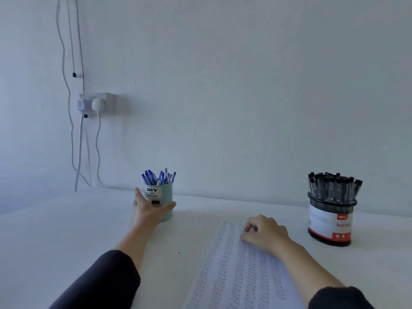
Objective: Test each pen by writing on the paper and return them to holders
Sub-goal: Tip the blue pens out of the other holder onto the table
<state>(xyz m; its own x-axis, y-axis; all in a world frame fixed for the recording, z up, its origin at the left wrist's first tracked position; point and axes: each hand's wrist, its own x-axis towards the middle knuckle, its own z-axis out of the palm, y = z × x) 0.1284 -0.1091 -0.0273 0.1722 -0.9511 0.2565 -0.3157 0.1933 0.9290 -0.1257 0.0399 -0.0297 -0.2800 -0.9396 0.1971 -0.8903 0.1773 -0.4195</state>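
A pale green pen holder [163, 197] labelled "DIY desk organizer" stands at the back of the table with several blue pens [158, 178] in it. My left hand [147, 208] wraps around its lower front, thumb to the right and fingers to the left. The paper [234, 270] lies in front of me, covered in columns of pen marks. My right hand [264, 234] rests on the paper's upper part with fingers curled; no pen shows in it. At the right stands a black mesh holder [330, 219] full of black pens [334, 186].
The white table [66, 230] runs up to a white wall. A wall socket [98, 103] with plugs and hanging cables [80, 152] is at the back left.
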